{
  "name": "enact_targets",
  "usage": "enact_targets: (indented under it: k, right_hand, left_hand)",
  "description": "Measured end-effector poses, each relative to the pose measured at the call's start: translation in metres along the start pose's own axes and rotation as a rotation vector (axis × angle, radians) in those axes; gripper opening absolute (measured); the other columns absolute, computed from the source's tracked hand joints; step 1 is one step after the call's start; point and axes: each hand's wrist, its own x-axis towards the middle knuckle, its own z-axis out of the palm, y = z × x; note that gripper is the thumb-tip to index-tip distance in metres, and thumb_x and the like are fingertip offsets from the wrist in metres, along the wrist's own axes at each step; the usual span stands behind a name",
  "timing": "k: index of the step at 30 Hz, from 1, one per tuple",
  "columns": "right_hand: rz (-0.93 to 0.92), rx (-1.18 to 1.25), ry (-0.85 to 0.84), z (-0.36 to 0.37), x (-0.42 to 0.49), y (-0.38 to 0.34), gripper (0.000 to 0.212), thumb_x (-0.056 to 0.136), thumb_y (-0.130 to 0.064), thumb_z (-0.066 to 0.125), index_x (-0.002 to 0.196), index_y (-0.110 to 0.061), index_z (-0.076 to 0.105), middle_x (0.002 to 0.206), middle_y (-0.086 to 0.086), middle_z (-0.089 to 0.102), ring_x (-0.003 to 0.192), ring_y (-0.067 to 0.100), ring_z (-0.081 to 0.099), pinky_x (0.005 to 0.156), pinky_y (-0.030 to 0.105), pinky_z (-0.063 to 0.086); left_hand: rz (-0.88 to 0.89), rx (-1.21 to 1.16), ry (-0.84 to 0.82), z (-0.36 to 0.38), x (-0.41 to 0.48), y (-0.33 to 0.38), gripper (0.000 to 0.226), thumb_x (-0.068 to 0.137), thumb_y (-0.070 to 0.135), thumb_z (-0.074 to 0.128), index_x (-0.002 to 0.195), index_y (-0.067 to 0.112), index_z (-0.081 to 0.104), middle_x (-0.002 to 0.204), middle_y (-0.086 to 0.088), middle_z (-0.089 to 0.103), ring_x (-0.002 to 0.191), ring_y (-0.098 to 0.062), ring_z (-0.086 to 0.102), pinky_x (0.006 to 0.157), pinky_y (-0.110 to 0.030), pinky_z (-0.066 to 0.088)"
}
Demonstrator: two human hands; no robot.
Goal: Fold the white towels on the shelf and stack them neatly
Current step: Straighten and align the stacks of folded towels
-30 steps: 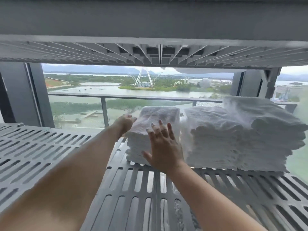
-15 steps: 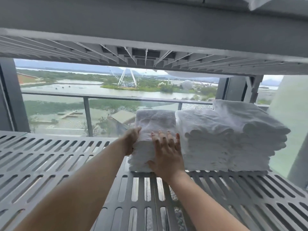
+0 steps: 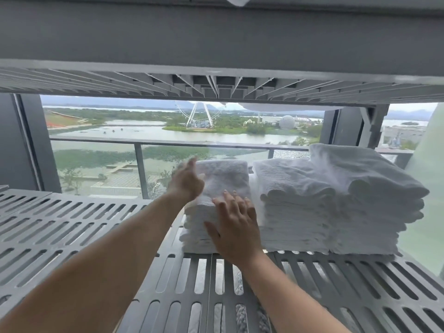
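Three stacks of folded white towels are set side by side on the right half of the slatted shelf [image 3: 72,224]: a left stack [image 3: 223,179], a middle stack [image 3: 293,207] and a taller right stack [image 3: 365,200]. The left stack stands just beside the middle stack. No loose towel is seen on this shelf, so folding is judged mostly done, with only squaring-up left here. A scrap of white cloth [image 3: 236,0] is glimpsed above the upper shelf [image 3: 216,39]; what it is cannot be told.

The right hand [image 3: 236,227] is laid flat on the left stack's front, fingers straight and spread, nothing gripped. The left hand [image 3: 187,181] is held at the stack's upper left corner, fingers loosely extended and blurred; contact cannot be told.

The right stack's top towels are rumpled and slope forward. Slats run well to the left and in front of the stacks. Headroom is limited by the upper shelf, and a window [image 3: 96,164] lies behind.
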Motion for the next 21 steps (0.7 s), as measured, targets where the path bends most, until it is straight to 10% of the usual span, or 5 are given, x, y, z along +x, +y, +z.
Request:
enact_targets:
  k: [5,21]
  right_hand:
    - [-0.031,-0.055,0.021,0.004,-0.006,0.003,0.065,0.094,-0.06,0.042,0.146,-0.022,0.044,0.155,0.016,0.037,0.147,0.04,0.025,0.119,0.057,0.019]
    - [0.087,-0.174,0.014,0.025,0.005,0.002,0.077,0.092,-0.065,0.038,0.149,-0.013,0.039,0.151,0.019,0.042,0.144,0.044,0.03,0.119,0.057,0.015]
  left_hand:
    - [0.412,0.286,-0.219,0.014,0.039,0.034,0.048,0.104,0.047,0.035,0.153,0.046,0.03,0.166,0.004,0.018,0.154,-0.024,0.013,0.123,-0.053,0.012]
    - [0.242,0.337,-0.617,0.077,0.107,0.035,0.053,0.099,0.063,0.022,0.151,0.053,0.025,0.164,0.01,0.025,0.151,-0.022,0.024,0.123,-0.05,0.014]
